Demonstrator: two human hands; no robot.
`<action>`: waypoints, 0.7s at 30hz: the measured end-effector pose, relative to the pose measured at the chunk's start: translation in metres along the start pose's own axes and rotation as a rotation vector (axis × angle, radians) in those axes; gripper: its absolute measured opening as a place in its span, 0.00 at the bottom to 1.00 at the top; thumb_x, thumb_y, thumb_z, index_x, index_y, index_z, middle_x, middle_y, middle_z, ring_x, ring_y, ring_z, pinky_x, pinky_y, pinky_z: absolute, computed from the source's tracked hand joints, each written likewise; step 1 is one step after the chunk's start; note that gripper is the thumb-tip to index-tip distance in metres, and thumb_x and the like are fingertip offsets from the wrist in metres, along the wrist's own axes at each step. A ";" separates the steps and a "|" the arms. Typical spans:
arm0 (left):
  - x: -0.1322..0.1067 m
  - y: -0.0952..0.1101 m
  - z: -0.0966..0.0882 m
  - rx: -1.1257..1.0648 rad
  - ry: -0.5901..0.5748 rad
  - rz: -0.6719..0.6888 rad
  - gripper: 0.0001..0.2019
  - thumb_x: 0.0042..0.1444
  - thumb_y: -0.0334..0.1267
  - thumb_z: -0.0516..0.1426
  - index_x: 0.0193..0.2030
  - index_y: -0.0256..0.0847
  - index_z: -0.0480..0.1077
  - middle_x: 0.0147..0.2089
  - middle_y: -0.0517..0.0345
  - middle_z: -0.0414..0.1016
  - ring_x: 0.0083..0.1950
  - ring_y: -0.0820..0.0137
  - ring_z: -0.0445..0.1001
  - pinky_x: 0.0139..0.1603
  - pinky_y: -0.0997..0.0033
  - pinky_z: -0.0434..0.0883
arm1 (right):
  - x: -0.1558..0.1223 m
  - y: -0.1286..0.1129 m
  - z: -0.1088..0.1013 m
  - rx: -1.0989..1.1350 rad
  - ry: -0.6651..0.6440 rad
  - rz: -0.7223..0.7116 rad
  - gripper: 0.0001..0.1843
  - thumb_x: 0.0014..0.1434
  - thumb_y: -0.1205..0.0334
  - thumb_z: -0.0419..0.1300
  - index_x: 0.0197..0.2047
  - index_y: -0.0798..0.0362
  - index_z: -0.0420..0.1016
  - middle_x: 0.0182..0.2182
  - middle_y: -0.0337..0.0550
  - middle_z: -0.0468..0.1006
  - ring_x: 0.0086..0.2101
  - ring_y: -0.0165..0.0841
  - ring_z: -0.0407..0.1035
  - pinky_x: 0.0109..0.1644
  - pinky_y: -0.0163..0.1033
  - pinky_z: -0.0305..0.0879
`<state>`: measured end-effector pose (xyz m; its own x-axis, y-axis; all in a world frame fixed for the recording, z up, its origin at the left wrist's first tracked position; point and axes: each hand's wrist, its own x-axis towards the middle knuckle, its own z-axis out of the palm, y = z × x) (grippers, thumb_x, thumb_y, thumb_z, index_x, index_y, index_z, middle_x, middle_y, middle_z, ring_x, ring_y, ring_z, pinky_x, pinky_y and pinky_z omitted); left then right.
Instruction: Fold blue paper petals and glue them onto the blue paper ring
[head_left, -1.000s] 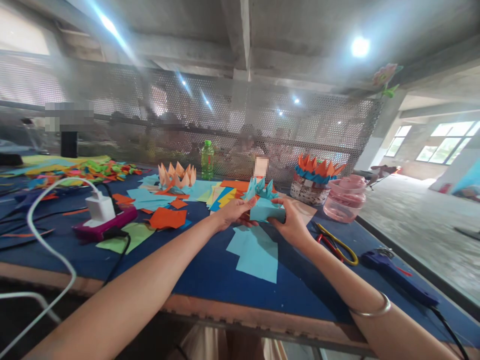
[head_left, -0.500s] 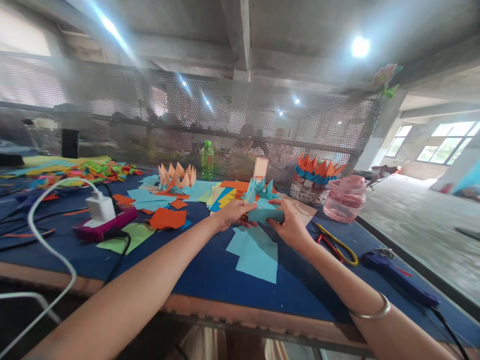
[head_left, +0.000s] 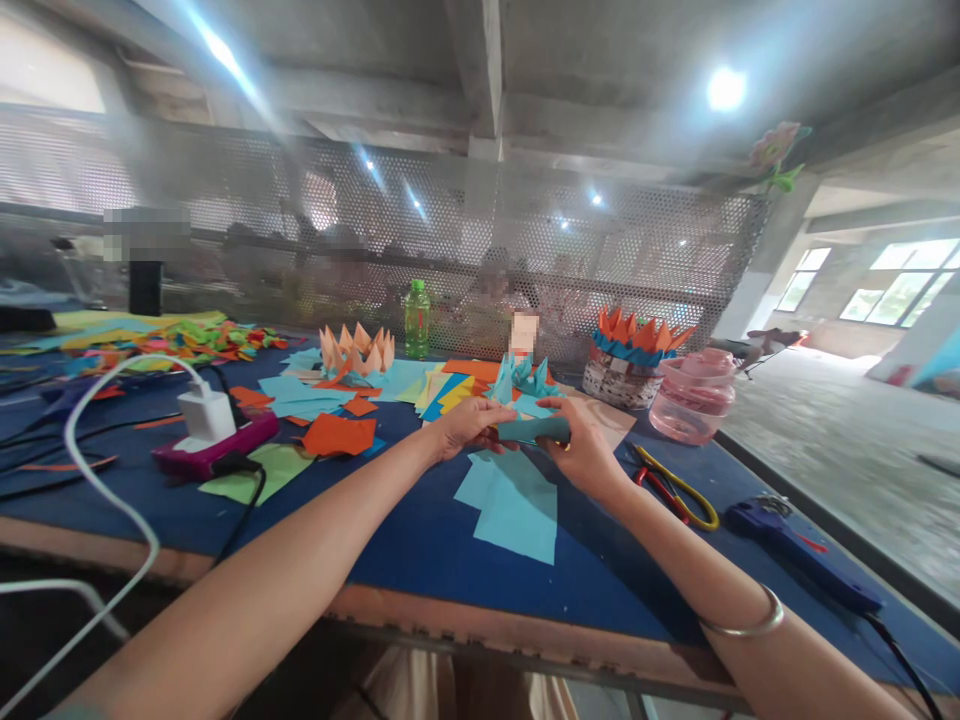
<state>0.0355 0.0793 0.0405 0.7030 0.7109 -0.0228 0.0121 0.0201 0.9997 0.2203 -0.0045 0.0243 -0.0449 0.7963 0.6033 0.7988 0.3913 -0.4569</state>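
Between both hands, above the blue table, is a folded light-blue sheet of paper [head_left: 534,430]. My left hand [head_left: 474,425] pinches its left end, with some fingers hidden underneath. At the right end, my right hand [head_left: 583,450] grips it between thumb and fingers. Loose light-blue paper sheets [head_left: 517,515] lie on the table below the hands. Just behind the hands stand pointed light-blue folded-paper pieces [head_left: 521,377]. Yellow-and-red-handled scissors [head_left: 679,490] rest to the right of my right hand.
A purple power strip [head_left: 217,445] with a white charger and cables sits left. Behind are a peach paper crown [head_left: 358,352], a green bottle [head_left: 416,320], and an orange-and-blue paper piece [head_left: 637,335] on a round container. A pink jar [head_left: 691,400] and blue glue gun [head_left: 802,550] stand right.
The held light-blue paper has tilted slightly, its upper edge now curved between the hands. Both hands keep their hold in nearly the same place. The view has shifted slightly.
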 end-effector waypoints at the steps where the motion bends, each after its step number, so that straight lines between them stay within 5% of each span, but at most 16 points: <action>1: 0.000 0.000 -0.001 -0.003 -0.004 0.002 0.17 0.45 0.47 0.66 0.33 0.34 0.72 0.31 0.51 0.78 0.30 0.67 0.79 0.30 0.74 0.73 | 0.000 0.000 0.000 -0.001 -0.001 -0.006 0.24 0.50 0.69 0.57 0.52 0.50 0.64 0.38 0.45 0.77 0.36 0.39 0.71 0.40 0.43 0.65; 21: 0.001 -0.005 -0.003 -0.031 -0.049 0.025 0.20 0.42 0.49 0.68 0.33 0.33 0.73 0.31 0.52 0.77 0.31 0.65 0.79 0.29 0.74 0.74 | 0.000 0.004 0.004 0.044 -0.005 -0.039 0.24 0.52 0.70 0.56 0.53 0.49 0.64 0.35 0.42 0.77 0.32 0.35 0.69 0.36 0.39 0.64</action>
<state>0.0341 0.0815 0.0358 0.7370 0.6759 0.0033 -0.0272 0.0248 0.9993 0.2214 -0.0015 0.0197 -0.0790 0.7823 0.6178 0.7692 0.4421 -0.4614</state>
